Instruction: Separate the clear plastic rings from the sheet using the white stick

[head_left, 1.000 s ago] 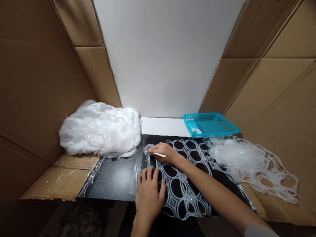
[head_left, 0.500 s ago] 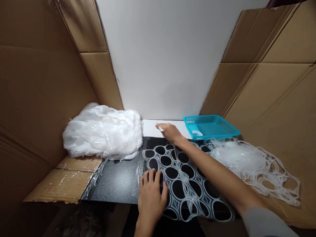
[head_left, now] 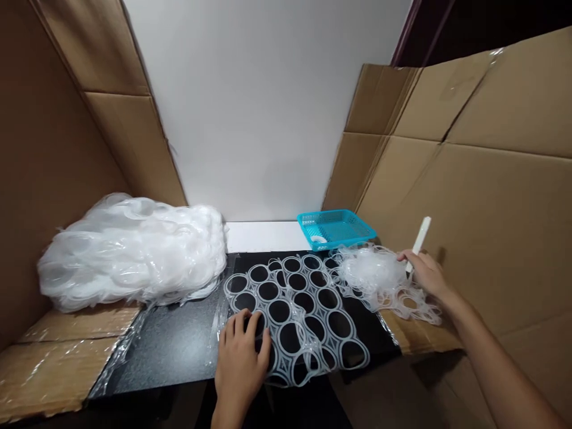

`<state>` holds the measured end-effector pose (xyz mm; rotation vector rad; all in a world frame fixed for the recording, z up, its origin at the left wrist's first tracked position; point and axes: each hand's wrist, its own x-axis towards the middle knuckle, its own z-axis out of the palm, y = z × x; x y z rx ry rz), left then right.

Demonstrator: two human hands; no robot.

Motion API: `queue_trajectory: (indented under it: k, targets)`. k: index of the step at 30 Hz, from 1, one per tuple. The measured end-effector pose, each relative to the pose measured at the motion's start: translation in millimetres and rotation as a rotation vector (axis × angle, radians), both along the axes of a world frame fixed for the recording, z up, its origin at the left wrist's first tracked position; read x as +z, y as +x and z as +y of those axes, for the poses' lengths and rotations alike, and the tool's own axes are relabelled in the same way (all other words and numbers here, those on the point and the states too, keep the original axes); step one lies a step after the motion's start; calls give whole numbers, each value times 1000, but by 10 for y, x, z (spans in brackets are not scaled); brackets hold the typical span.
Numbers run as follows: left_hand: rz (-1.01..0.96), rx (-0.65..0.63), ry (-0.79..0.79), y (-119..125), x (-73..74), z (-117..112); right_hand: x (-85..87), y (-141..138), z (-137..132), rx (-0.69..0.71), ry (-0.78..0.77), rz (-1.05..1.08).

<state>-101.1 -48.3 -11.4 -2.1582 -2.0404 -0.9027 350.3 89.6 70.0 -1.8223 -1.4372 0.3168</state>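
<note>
My left hand [head_left: 241, 357] lies palm down at the near left edge of a translucent plastic sheet [head_left: 291, 305] full of round holes, its fingers stretched out. The sheet lies on a black tabletop, with some loose strands crumpled across its middle. At the right, my right hand [head_left: 424, 271] is closed around a slim white stick-like tool [head_left: 420, 237]; its upper end points up and a dark tip shows below the fingers. This hand is over the right side of a tangled heap of clear plastic ring scraps [head_left: 374, 271]. I cannot tell if it touches the heap.
A big pile of white plastic rounds [head_left: 134, 250] stands at the left, partly on cardboard [head_left: 67, 357]. A turquoise basket [head_left: 364, 238] with a small white piece [head_left: 319, 239] inside sits at the back right. Cardboard walls [head_left: 491, 226] rise on both sides.
My right hand has moved from the back middle, above the sheet, to the right over the scrap heap, still holding the white tool. My view has turned right; my left hand stays on the sheet.
</note>
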Motion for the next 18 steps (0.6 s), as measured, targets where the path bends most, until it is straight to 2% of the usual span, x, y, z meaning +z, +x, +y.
queue_trajectory:
  k: [3, 5, 7, 9, 11, 14, 18]
  targets:
    - [-72, 14, 15, -28, -22, 20, 10, -36, -306, 78, 44, 82]
    - [-156, 96, 66, -82, -57, 36, 25, -249, -415, 248, 0, 115]
    - [-226, 209, 112, -167, -87, 77, 28, -542, -408, 441, -48, 115]
    - [-250, 281, 74, -261, -78, 162, 2, -864, -281, 623, -78, 137]
    - [-258, 305, -31, -337, -8, 299, -61, -1183, -62, 782, -48, 93]
    - [-302, 303, -151, -394, 165, 568, -206, -1616, 322, 788, -42, -165]
    - [-348, 334, -193, -460, 315, 889, -402, -2046, 697, 846, -17, -492]
